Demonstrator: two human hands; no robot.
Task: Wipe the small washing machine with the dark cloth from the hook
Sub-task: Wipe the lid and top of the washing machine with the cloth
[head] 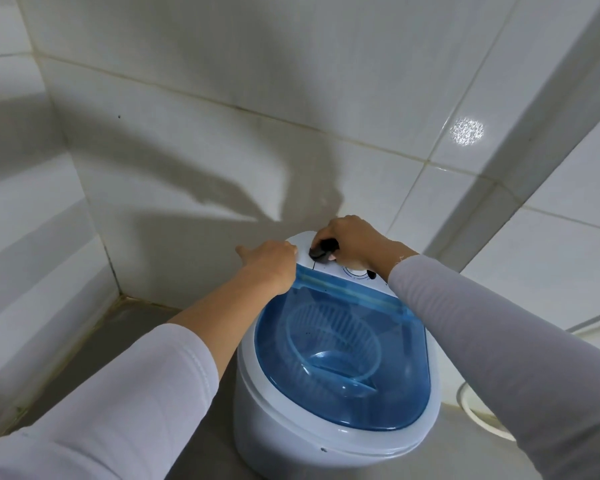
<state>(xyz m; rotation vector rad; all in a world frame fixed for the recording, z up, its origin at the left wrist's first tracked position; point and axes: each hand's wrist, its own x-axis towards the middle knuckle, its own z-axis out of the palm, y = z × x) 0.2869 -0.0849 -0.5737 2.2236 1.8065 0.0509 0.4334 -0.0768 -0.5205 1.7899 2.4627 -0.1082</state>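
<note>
Standing in a tiled corner on a grey floor [174,344], the small washing machine [302,441], white-bodied, with a translucent blue lid [340,362] closed over a ribbed tub showing through. Pressing a bunched dark cloth [323,251] onto the white control panel [303,241] at the back of the machine, just beside a round dial [355,271]: the right hand [352,242], fingers curled down and clamped on the wad, only a small dark bit peeking out beneath them. Resting on the left rear edge of the machine where lid meets panel: the left hand [272,263], fingers loosely together, apparently steadying rather than gripping, though hard to tell whether closing on anything. Judging the cloth as soft, light and limp, best kept balled under the fingertips so as to stay put while rubbing. Judging the machine as light, hollow plastic, smooth and probably slippery, likely to slide or rock under a firm wipe, so bracing at the rim or body seems wiser than at the thin lid or dial.
</note>
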